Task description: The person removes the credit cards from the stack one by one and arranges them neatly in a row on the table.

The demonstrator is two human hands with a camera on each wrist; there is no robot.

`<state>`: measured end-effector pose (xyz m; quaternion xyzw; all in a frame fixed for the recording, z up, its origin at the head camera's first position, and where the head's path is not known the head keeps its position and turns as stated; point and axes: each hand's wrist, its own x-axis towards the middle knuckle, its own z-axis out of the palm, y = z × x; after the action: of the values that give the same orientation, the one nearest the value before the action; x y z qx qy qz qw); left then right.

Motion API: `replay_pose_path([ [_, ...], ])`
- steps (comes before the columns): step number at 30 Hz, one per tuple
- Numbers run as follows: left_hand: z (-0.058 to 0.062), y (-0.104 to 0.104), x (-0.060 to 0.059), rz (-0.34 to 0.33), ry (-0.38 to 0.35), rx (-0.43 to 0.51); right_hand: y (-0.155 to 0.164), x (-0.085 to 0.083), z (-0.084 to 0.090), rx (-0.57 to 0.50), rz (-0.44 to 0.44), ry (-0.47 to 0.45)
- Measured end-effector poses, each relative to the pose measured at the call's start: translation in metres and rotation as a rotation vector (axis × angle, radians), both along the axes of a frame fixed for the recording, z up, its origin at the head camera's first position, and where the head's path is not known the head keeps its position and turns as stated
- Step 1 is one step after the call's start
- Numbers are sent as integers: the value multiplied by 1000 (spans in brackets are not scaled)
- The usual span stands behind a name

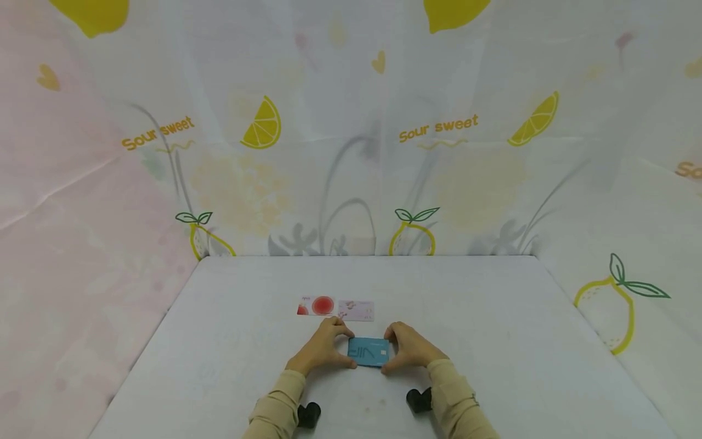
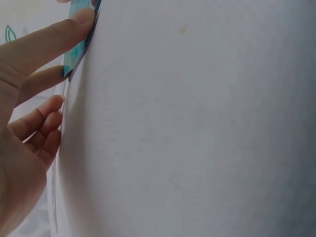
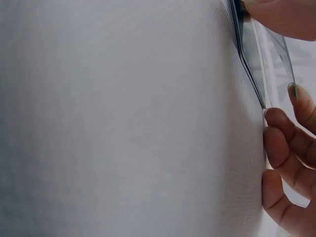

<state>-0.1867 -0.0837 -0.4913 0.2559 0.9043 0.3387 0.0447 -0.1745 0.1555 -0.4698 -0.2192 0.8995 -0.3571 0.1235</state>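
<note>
Both hands meet over a blue card (image 1: 368, 352) that lies on the white tabletop (image 1: 493, 341), near its front edge and just this side of two other cards. The left hand (image 1: 323, 349) pinches the card's left short end, thumb at the near edge and fingers curled over the far corner; the left wrist view shows a fingertip (image 2: 81, 17) pressed on the teal edge of the card (image 2: 76, 47). The right hand (image 1: 408, 349) does the same at the right short end, its fingers (image 3: 284, 143) curled at the tabletop beside the card's thin edge (image 3: 249, 69). From the head view the card seems to sit flat or only slightly raised; the wrist views hint at a small gap beneath it, though I cannot tell for sure. By my judgement the grip is made and the card has not yet gone anywhere: lifting or placing is left. Its long axis runs left to right across the person, printed face up, the light chip mark toward the right. Behind it lie a red-dotted card (image 1: 316, 305) and a pale pink card (image 1: 356, 310), end to end.
</note>
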Motion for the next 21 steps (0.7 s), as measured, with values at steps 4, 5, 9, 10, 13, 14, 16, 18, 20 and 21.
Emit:
replay_pose_path([
  [4, 0, -1, -1, -6, -19, 16, 1, -1, -1, -19, -4, 2],
  [5, 0, -1, -1, -9, -21, 22, 2, -1, -1, -27, -5, 3],
  [9, 0, -2, -1, -16, -16, 33, 3, -1, -2, -56, -1, 8],
  [10, -1, -2, -1, -15, -11, 31, 4, -1, -2, -59, 1, 10],
  [13, -3, -3, -2, -17, 0, 37, 4, -1, -3, -61, -5, 6],
  [14, -3, -3, -2, -15, 1, 38, 4, -1, -3, -62, -9, 2],
  [16, -4, -3, -3, -17, 15, 40, 4, -1, -4, -58, -17, -4],
  [18, -4, -3, -4, -20, 21, 48, 4, -1, -4, -55, -23, -8],
  [20, -3, -3, -4, -24, 31, 50, 4, -1, -4, -55, -23, -12],
  [21, -3, -4, -4, -27, 31, 55, 4, -1, -4, -58, -21, -12],
])
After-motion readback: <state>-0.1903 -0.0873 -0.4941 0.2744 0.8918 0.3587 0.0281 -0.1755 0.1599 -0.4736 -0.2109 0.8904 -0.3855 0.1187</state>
